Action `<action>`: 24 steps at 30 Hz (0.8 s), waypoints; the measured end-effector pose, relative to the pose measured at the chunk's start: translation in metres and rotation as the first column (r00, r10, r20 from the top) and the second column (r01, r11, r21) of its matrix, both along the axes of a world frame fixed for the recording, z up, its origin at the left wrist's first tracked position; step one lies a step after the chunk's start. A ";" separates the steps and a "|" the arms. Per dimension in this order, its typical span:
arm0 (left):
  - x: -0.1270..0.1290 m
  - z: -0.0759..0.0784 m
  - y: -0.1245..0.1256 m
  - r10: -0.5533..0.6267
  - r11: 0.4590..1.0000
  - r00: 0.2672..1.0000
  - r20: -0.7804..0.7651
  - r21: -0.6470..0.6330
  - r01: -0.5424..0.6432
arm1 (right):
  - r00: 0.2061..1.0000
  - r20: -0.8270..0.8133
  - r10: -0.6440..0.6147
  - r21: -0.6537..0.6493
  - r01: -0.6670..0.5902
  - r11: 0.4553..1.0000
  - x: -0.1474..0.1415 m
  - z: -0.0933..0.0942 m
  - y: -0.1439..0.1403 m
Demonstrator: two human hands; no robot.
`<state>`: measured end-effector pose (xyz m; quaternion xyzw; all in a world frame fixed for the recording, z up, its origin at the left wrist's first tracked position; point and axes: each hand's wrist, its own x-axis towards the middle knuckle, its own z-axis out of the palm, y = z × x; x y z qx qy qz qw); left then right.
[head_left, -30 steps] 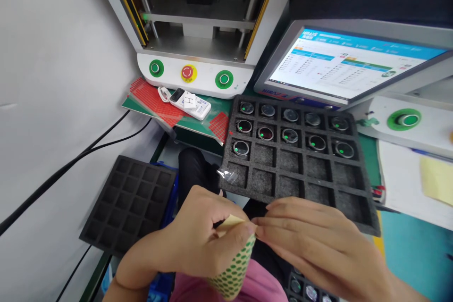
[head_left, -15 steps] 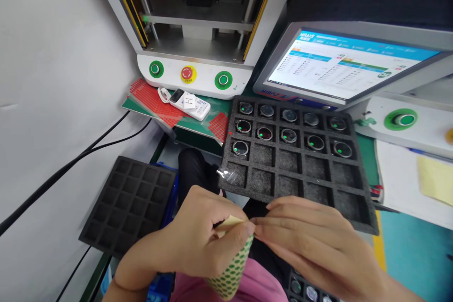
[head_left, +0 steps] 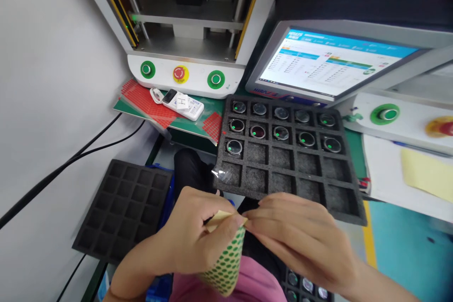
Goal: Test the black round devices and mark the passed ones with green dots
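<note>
Gripping a green-dotted sticker sheet [head_left: 222,264] below the foam tray's [head_left: 354,207] near edge, the left hand [head_left: 191,240] should steady it while the right hand [head_left: 304,236] pinches one dot, peeling slowly.

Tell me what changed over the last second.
Only the view drifted a little. The left hand still holds the green-dotted sticker sheet, the right hand still pinches at its top edge, and the foam tray holds the same round parts.
</note>
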<state>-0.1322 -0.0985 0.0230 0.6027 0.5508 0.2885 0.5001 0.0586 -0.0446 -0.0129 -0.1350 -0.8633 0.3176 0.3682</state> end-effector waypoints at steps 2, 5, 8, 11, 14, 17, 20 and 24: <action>-0.002 -0.003 0.000 0.059 0.998 0.998 -0.029 -0.003 -0.059 | 1.000 0.000 -0.022 0.050 0.022 0.999 0.002 -0.004 0.008; -0.006 -0.010 -0.002 0.236 0.972 0.971 -0.025 -0.002 -0.236 | 0.970 0.030 -0.240 -0.134 0.242 0.961 0.008 -0.027 0.047; -0.008 -0.016 -0.006 0.366 0.929 0.930 0.008 -0.059 -0.365 | 0.750 0.269 -0.604 -0.554 0.633 0.541 0.013 -0.064 0.112; -0.006 -0.017 -0.010 0.382 0.918 0.924 -0.009 -0.115 -0.380 | 0.739 0.348 -0.576 -0.657 0.631 0.412 0.008 -0.097 0.169; -0.003 -0.016 -0.011 0.394 0.910 0.917 -0.056 -0.118 -0.398 | 0.778 0.381 -0.499 -0.723 0.587 0.364 -0.004 -0.115 0.197; -0.001 -0.014 -0.010 0.416 0.898 0.906 -0.075 -0.122 -0.422 | 0.792 0.419 -0.444 -0.743 0.580 0.334 -0.014 -0.123 0.206; 0.001 -0.015 -0.006 0.413 0.897 0.906 -0.098 -0.129 -0.423 | 0.786 0.458 -0.416 -0.734 0.598 0.322 -0.016 -0.127 0.209; 0.003 -0.018 -0.003 0.389 0.909 0.917 -0.084 -0.126 -0.397 | 0.755 0.513 -0.407 -0.697 0.644 0.316 -0.017 -0.132 0.212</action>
